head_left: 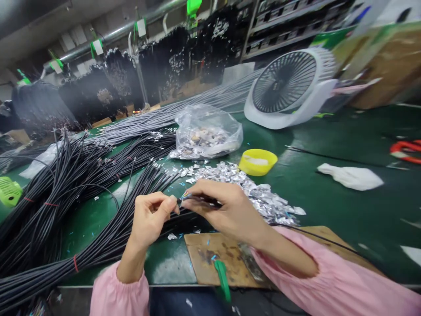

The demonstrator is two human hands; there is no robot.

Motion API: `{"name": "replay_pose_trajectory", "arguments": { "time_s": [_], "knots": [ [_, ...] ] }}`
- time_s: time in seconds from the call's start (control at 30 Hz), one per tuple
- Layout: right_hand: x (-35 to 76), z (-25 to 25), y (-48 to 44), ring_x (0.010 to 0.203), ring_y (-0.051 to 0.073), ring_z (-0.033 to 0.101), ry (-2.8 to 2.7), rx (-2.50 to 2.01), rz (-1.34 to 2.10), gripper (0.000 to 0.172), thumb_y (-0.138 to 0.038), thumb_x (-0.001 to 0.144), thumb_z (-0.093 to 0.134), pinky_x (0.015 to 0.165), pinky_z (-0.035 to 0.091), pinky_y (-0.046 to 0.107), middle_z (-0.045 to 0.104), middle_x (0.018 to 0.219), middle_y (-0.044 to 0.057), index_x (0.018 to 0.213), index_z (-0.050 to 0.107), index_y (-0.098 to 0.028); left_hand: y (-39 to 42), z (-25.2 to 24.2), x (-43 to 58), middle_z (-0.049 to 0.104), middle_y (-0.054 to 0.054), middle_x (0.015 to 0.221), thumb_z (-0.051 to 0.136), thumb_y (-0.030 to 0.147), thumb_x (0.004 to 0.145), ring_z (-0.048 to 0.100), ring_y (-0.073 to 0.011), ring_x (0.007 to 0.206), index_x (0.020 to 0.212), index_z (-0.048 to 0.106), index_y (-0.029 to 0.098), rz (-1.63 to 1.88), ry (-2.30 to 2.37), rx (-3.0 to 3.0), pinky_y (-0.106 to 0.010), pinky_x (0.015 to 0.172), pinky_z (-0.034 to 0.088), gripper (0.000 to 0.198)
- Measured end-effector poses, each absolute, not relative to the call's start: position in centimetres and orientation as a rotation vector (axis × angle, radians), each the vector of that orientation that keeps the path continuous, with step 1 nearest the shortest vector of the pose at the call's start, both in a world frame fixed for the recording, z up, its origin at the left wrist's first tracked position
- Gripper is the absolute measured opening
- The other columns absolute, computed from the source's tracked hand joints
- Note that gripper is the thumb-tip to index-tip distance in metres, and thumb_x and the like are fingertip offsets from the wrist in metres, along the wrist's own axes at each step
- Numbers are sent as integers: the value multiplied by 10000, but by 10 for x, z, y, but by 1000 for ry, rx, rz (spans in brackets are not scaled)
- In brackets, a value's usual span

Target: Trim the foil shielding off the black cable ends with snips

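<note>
- Facing each other in the head view, two bare hands meet above a green worktable (305, 193), fingertips nearly touching.
- Coloured wires (186, 194) sit pinched at the tips of the right hand (226, 210), their ends in the narrow gap between the hands.
- Thumb and forefinger press together on the left hand (149, 217), just beside the wires (whether they clamp a strand is hidden).
- The wires' long axis appears to run crosswise, hand to hand; the right is nearer.
- Behind lie foil scraps (269, 202).
</note>
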State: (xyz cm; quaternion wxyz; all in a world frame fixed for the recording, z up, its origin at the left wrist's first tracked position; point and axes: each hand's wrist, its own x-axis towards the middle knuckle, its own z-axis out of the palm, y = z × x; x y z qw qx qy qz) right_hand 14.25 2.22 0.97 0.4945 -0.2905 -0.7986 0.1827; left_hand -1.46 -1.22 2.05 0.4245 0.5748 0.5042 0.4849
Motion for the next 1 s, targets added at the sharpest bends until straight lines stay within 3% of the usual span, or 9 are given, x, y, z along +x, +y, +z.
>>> {"name": "replay_pose_trajectory", "arguments": {
  "time_s": [0.13, 0.37, 0.57, 0.7, 0.77, 0.9, 1.0],
  "knots": [
    [144, 9, 23, 561, 104, 506, -1985, -628, 457, 182, -178, 848, 498, 515, 392, 219, 575, 629, 23, 694, 592, -158, -11, 19, -18, 467, 3, 492, 604, 399, 757, 379, -81, 487, 499, 580, 133, 1146, 1301, 1553, -215, 467, 293, 371],
    [142, 9, 26, 484, 100, 448, -1800, -485, 1147, 406, -506, 840, 477, 447, 361, 225, 488, 544, -9, 610, 509, -174, -5, 16, -13, 460, 11, 503, 665, 553, 650, 334, -52, 430, 510, 537, 131, 1044, 1050, 1319, -197, 405, 235, 463],
    [141, 6, 26, 511, 106, 426, -1848, -740, 384, 217, -235, 772, 505, 472, 314, 240, 492, 552, 11, 564, 532, -181, -6, 21, -2, 362, 66, 470, 690, 590, 593, 264, -17, 397, 530, 438, 143, 1061, 1158, 1079, -169, 392, 185, 517],
    [139, 7, 27, 489, 98, 442, -1851, -607, 798, 257, -283, 831, 451, 454, 355, 221, 481, 544, -6, 601, 501, -178, -7, 23, -6, 350, 61, 467, 682, 554, 633, 264, -20, 406, 517, 484, 126, 1046, 1142, 1178, -167, 381, 188, 486],
    [139, 8, 26, 488, 97, 457, -1818, -591, 812, 250, -269, 843, 448, 459, 376, 223, 493, 547, -7, 616, 502, -178, -7, 22, -6, 376, 55, 480, 698, 536, 626, 297, -27, 412, 539, 509, 127, 1103, 1115, 1204, -168, 380, 217, 459],
    [146, 10, 25, 509, 106, 483, -1814, -658, 151, 167, -98, 776, 463, 459, 373, 228, 552, 597, 15, 671, 558, -186, -9, 20, -2, 373, 64, 463, 708, 514, 627, 293, -15, 380, 555, 500, 128, 1130, 1132, 1145, -162, 369, 190, 445],
    [152, 13, 28, 512, 118, 464, -1610, -859, -110, 184, -85, 785, 464, 476, 375, 244, 530, 592, 16, 666, 531, -209, -10, 21, -3, 343, 70, 440, 686, 500, 659, 268, -9, 362, 521, 473, 130, 1115, 1151, 1107, -164, 361, 170, 449]
  ]
}}
